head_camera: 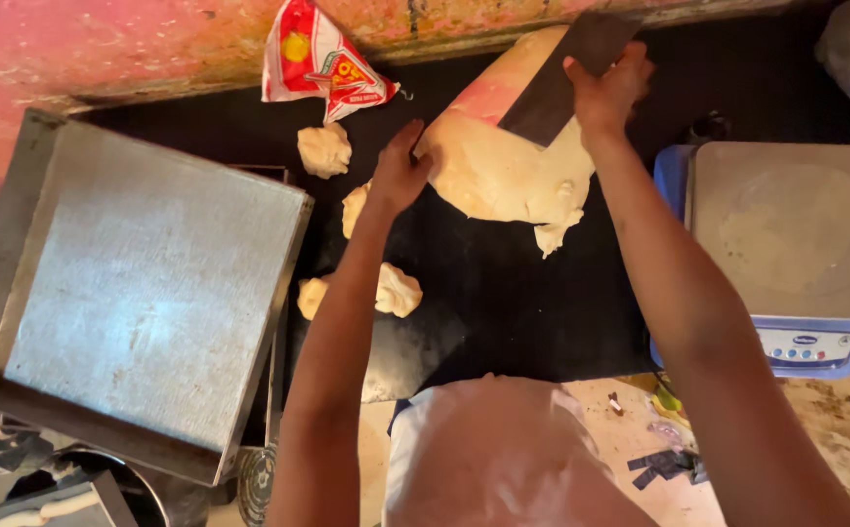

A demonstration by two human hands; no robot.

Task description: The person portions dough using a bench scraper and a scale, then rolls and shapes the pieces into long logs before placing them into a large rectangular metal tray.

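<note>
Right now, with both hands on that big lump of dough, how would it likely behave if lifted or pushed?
The big dough lump would probably sag rather than hold shape: its lower edge already droops in soft lobes. It looks heavy, dwarfing the small cut pieces. It may cling, since the left hand presses it while the right hand works a flat scraper.
</note>
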